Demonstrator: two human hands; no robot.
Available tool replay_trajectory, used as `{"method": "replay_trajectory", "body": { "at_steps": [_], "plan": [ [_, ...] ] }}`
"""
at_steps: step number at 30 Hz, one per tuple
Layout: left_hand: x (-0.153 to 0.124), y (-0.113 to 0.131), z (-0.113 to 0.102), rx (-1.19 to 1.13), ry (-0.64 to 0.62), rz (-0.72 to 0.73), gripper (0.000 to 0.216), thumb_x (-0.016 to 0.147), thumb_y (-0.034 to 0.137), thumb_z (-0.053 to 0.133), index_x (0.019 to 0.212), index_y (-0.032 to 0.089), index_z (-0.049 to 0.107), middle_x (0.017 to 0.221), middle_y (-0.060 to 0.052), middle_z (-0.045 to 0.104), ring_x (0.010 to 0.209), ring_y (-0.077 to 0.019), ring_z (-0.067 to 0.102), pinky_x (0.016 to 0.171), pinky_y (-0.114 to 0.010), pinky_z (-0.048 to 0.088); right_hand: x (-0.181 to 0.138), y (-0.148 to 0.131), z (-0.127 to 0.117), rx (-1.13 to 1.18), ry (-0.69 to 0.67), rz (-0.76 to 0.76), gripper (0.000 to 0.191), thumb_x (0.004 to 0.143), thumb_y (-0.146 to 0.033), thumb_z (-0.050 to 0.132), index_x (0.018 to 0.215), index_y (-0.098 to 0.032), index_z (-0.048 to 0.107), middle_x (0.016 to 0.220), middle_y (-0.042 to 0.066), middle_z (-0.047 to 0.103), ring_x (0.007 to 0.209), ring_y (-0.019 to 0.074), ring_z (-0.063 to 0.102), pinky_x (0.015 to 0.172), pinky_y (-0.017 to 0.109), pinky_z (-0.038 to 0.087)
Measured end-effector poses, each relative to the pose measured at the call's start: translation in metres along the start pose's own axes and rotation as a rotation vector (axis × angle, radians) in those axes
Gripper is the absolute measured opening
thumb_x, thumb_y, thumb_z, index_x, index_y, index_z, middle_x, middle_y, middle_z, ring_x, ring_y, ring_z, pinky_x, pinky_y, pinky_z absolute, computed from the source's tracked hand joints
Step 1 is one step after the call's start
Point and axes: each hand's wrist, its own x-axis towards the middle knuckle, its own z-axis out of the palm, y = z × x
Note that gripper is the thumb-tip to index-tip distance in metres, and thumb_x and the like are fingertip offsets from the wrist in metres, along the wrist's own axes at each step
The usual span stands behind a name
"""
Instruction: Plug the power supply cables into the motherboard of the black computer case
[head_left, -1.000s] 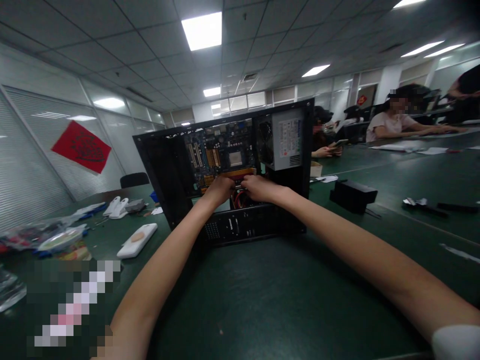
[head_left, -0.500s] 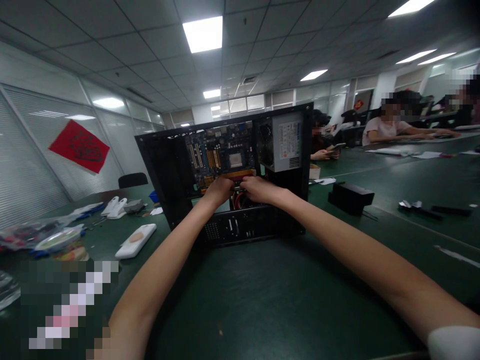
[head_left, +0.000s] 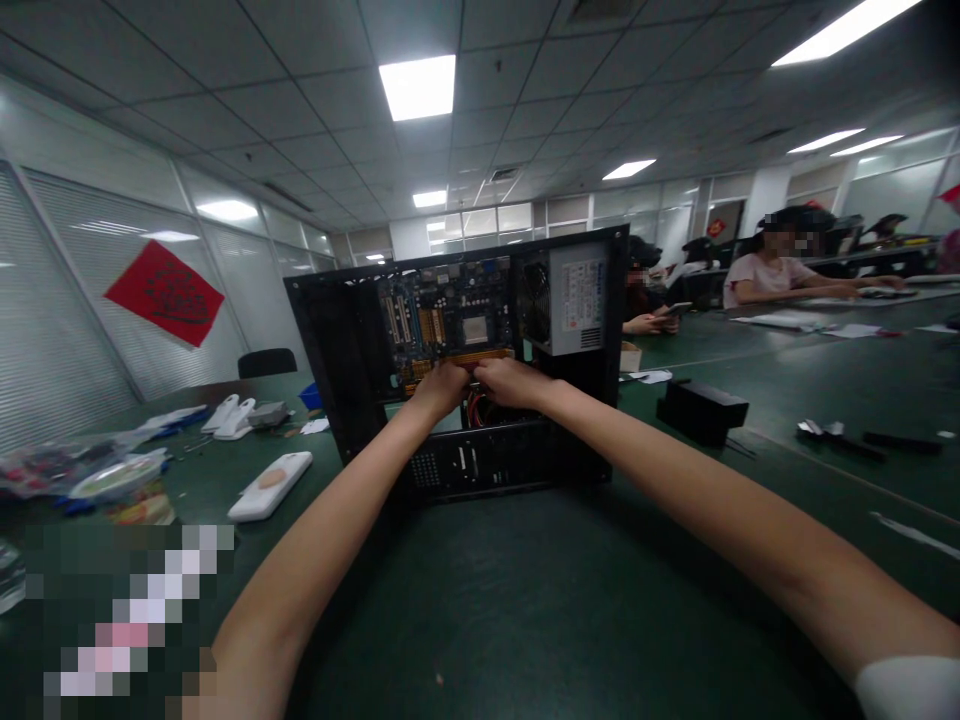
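Note:
An opened black computer case stands on the table in front of me, its inside facing me. Within it are a motherboard and, at upper right, a silver power supply. My left hand is closed at the motherboard's lower edge, beside red and yellow memory slots. Close by, my right hand is closed too, its fingertips almost meeting the left ones. Whatever the fingers pinch is hidden behind them. Red and dark cables hang just below.
To the left on the green table lie a white box-like device, plastic bags and small parts. A black block-shaped part sits right of the case. Two people sit further back at right, one holding a phone.
The view has shifted a little, so the case appears slightly lower and further right. My right fingertips have come closer to the left ones. Both hands stay at the motherboard's lower edge.

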Motion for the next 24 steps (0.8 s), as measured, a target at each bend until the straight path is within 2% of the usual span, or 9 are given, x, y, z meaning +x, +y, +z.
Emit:
{"method": "replay_trajectory", "body": {
  "at_steps": [4, 13, 24],
  "plan": [
    [-0.0018, -0.0005, -0.0018, 0.006, -0.024, -0.009, 0.026, 0.095, 0.019, 0.062, 0.114, 0.013, 0.078, 0.12, -0.023, 0.073, 0.117, -0.0347, 0.07, 0.1, -0.042, 0.054, -0.0006, -0.0015, -0.0014, -0.076, -0.018, -0.027, 0.024, 0.093, -0.015, 0.057, 0.114, -0.01, 0.067, 0.121, 0.018, 0.069, 0.112, 0.0305, 0.068, 0.084, 0.035, 0.051],
    [-0.005, -0.0004, -0.0035, 0.017, -0.053, -0.038, 0.027, 0.098, 0.022, 0.057, 0.114, 0.016, 0.079, 0.118, -0.021, 0.074, 0.113, -0.0329, 0.071, 0.097, -0.041, 0.056, -0.0029, -0.005, -0.0016, -0.014, -0.027, 0.001, 0.027, 0.095, -0.011, 0.053, 0.119, -0.011, 0.066, 0.122, 0.017, 0.067, 0.108, 0.0275, 0.069, 0.084, 0.033, 0.051],
    [-0.0077, 0.0039, -0.0026, 0.052, -0.073, -0.065, 0.037, 0.1, 0.012, 0.043, 0.12, 0.013, 0.074, 0.122, -0.021, 0.072, 0.114, -0.0312, 0.071, 0.095, -0.04, 0.056, 0.0043, -0.0038, 0.0071, -0.026, -0.041, 0.055, 0.027, 0.096, -0.013, 0.051, 0.118, -0.013, 0.066, 0.123, 0.016, 0.067, 0.111, 0.0281, 0.069, 0.084, 0.032, 0.05]
  ]
}}
